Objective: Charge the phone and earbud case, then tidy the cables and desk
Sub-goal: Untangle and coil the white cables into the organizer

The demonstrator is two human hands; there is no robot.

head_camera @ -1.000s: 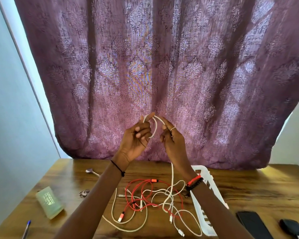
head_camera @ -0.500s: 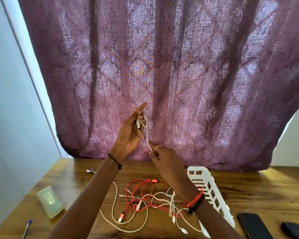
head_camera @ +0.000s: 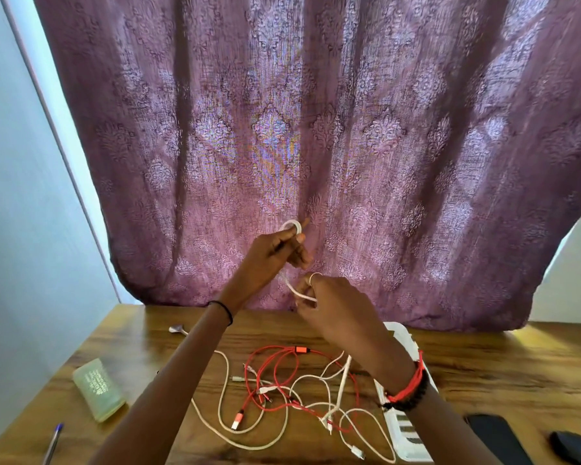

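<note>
left hand (head_camera: 272, 255) fingers pinch white cable (head_camera: 294, 290) loop | right hand (head_camera: 336, 308) fingers pinch its strand | white basket (head_camera: 404, 434) interior mostly hidden

— What do we wear by our left hand (head_camera: 269, 256)?
— A thin black band (head_camera: 228, 313) at the wrist.
— And our right hand (head_camera: 339, 313)?
— A slim ring (head_camera: 313, 278) on one finger; a red cord bracelet (head_camera: 413, 385) beside a black beaded bracelet (head_camera: 414, 400).

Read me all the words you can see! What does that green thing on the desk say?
Pale green plastic case on the wooden desk: white printed lines, too blurred to read.
Nothing else shows any words, numbers or signs.
</note>
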